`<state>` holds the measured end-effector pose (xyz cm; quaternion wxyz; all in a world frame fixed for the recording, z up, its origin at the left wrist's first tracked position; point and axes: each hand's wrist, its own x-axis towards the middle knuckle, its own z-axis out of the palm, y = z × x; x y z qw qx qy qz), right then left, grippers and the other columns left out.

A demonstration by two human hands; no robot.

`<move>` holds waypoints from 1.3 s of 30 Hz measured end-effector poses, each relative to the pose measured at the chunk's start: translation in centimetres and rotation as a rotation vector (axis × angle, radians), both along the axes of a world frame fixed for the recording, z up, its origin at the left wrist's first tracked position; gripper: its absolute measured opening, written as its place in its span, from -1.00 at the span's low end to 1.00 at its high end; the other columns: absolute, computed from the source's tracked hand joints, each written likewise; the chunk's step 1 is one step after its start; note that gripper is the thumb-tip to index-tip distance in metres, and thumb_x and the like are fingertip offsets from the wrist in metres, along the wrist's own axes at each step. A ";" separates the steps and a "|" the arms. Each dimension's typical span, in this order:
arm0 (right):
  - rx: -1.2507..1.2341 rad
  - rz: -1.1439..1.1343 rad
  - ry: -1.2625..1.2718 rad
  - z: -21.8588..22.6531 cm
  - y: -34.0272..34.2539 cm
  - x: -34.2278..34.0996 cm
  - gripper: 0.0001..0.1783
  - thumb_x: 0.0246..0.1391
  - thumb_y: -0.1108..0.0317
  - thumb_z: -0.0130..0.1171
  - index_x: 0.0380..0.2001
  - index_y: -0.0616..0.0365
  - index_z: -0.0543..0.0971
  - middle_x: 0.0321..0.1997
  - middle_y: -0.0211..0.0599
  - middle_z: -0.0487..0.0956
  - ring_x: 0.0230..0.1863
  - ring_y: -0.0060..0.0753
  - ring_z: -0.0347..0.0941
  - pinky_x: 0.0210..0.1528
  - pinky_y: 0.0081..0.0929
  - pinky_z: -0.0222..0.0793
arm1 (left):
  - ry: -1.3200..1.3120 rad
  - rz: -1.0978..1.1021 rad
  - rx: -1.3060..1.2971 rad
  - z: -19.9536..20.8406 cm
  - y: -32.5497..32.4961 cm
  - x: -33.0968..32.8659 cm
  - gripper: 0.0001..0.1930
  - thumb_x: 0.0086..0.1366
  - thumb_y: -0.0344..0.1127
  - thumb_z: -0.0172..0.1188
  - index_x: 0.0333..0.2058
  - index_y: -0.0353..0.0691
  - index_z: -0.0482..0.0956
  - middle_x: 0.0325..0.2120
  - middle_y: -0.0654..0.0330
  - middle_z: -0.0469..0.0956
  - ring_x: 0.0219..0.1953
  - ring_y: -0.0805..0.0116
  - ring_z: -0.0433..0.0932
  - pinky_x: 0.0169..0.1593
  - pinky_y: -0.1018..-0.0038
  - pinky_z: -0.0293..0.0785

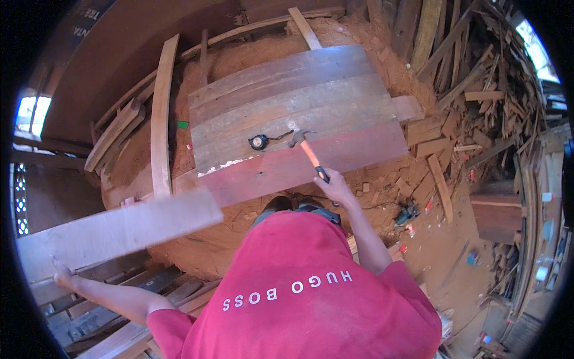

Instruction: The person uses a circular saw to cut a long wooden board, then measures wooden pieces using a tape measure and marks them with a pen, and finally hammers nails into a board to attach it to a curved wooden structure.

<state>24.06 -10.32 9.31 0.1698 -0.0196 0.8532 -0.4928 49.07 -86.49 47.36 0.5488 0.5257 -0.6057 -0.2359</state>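
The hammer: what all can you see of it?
The hammer has a dark grey, metal-looking head with a curved claw pointing right, an orange shaft and a black grip. The right hand holds it by the grip, head pointing forward, over the wooden boards, right of the tape measure. Whether the head touches the boards cannot be told.

Scrap-wood heap (499, 107) right of loose reddish sawdust (391, 63)

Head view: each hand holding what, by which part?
Right hand: hammer, by the black handle end. Left hand: pale board, lower edge near left end.
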 end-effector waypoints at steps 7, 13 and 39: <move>-0.112 0.402 -0.067 -5.6 -12.3 -3.0 -0.73 0.04 0.23 0.19 -0.39 0.26 0.54 -0.65 -0.17 0.53 -0.64 -0.28 0.58 -0.49 -0.26 0.52 | -0.448 -0.393 -0.105 4.1 -6.6 -1.2 -0.52 0.32 -0.06 0.25 -0.09 -0.48 0.59 -0.30 0.07 0.64 -0.30 0.30 0.59 -0.21 0.31 0.54; 0.077 0.366 0.067 -11.9 -23.5 -6.4 -0.69 0.09 0.18 0.15 -0.25 0.20 0.62 -0.38 0.01 0.65 -0.30 -0.05 0.66 -0.20 -0.06 0.56 | -0.894 -0.677 -0.169 0.7 -2.5 -7.9 -0.57 0.31 -0.10 0.24 -0.03 -0.37 0.59 -0.27 0.05 0.67 -0.20 0.24 0.62 -0.15 0.29 0.52; -0.381 -0.757 0.632 8.3 3.0 -6.3 -0.61 0.22 0.13 0.17 -0.03 0.17 0.52 -0.10 -0.16 0.55 -0.16 -0.24 0.51 -0.20 -0.28 0.45 | -0.617 -0.286 -1.908 9.4 14.2 -51.1 -0.52 0.38 -0.11 0.10 0.27 0.37 0.36 0.04 0.30 0.57 -0.07 0.19 0.57 -0.02 0.24 0.46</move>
